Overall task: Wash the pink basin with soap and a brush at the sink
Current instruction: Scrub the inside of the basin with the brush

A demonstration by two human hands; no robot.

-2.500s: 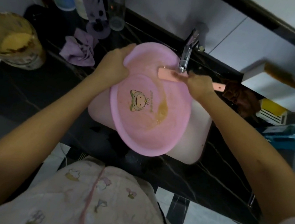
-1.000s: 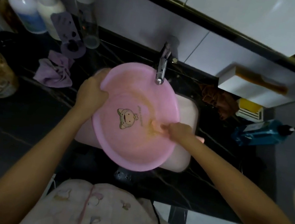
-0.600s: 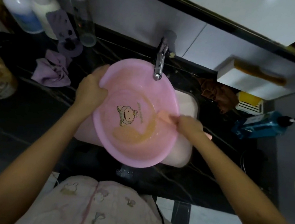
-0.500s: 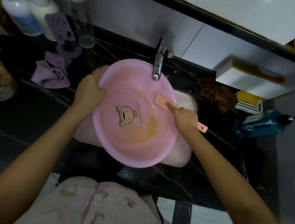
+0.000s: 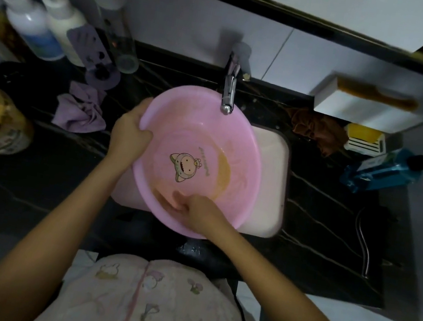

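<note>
The basin is smooth pink plastic with a soft sheen. The tap is polished metal. The counter looks like glossy, pale-veined black stone. Near its back edge lie a matt purple cloth and a brown cloth.

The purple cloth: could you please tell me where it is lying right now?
In the head view the purple cloth lies crumpled on the black counter, left of the pink basin and in front of the bottles.
</note>
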